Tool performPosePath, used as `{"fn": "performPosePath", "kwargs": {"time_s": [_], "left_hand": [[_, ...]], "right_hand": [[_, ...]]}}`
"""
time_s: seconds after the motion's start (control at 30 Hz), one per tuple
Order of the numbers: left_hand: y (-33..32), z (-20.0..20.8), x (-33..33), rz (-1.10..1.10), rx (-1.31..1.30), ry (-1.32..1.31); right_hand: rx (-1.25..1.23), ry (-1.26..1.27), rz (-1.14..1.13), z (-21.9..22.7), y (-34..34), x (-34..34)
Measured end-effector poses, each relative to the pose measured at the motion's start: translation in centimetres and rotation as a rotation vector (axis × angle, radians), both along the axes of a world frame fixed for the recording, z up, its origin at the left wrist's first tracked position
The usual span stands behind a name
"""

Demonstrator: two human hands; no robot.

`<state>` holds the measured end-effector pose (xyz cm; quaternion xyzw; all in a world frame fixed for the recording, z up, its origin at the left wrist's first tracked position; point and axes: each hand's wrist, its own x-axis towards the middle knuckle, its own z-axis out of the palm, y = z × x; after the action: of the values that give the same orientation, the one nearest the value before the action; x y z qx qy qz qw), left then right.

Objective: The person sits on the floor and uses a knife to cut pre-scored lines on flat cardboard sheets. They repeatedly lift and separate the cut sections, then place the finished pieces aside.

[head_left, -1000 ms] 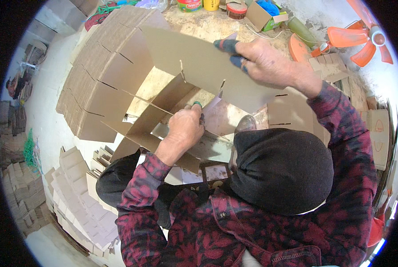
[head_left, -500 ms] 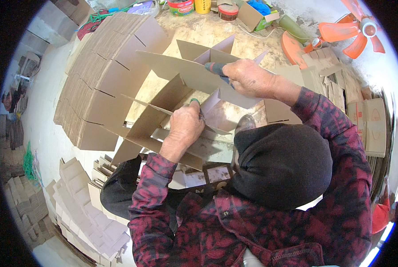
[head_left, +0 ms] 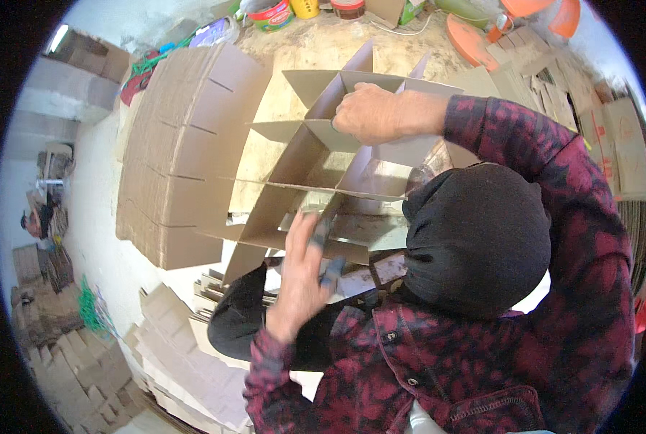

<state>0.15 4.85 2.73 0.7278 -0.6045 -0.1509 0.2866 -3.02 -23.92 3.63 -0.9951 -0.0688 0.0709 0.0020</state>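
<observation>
A cardboard divider grid (head_left: 315, 155) of crossed, slotted strips stands on edge in front of me, forming several open cells. My right hand (head_left: 372, 114) is closed at its far side, knuckles up, gripping the top edge of a cross strip (head_left: 276, 130); its fingertips are partly hidden. Nearer to me, my left hand (head_left: 302, 278) hangs apart from the cardboard, fingers spread and slightly blurred, with dark wraps on some of them. It is next to the grid's near strips (head_left: 265, 230) and holds nothing.
A thick stack of slotted cardboard strips (head_left: 185, 155) stands left of the grid. More cardboard pieces (head_left: 185, 362) lie at lower left. Tubs (head_left: 271, 16) and an orange fan (head_left: 565, 18) are at the back. Flattened cartons (head_left: 619, 155) lean at right. A black cap (head_left: 478, 242) blocks part of the view.
My right hand has lowered the cross strip into the grid and curled over its edge. My left hand has let go of the near strip and pulled back toward me. The view has shifted.
</observation>
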Motion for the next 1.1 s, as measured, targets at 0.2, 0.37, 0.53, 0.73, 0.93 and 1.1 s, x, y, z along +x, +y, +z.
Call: {"fn": "performPosePath", "kwargs": {"time_s": [0.2, 0.37, 0.53, 0.73, 0.93, 1.1], "left_hand": [[8.9, -0.8, -5.4, 0.264, 0.255, -0.126], [7.3, -2.0, -6.5, 0.245, 0.268, -0.229], [5.9, -4.0, -5.6, 0.170, 0.299, -0.459], [0.8, -6.0, 0.1, 0.111, 0.063, -0.639], [-3.7, -4.1, 1.8, -0.037, 0.380, -0.434], [-2.9, -4.9, 0.4, -0.018, 0.238, -0.421]], "right_hand": [[0.234, -0.072, -0.059, -1.8, -1.3, -1.4], [0.185, -0.333, -0.034, -3.2, -1.3, -1.1], [0.278, -0.579, -0.072, -4.6, -1.1, 0.1], [0.552, -0.357, 0.043, -4.7, 3.3, -3.4], [0.830, -0.754, 0.126, -6.5, -0.1, -13.7], [-0.038, -0.597, -0.886, -5.7, -3.9, -27.7]]}}
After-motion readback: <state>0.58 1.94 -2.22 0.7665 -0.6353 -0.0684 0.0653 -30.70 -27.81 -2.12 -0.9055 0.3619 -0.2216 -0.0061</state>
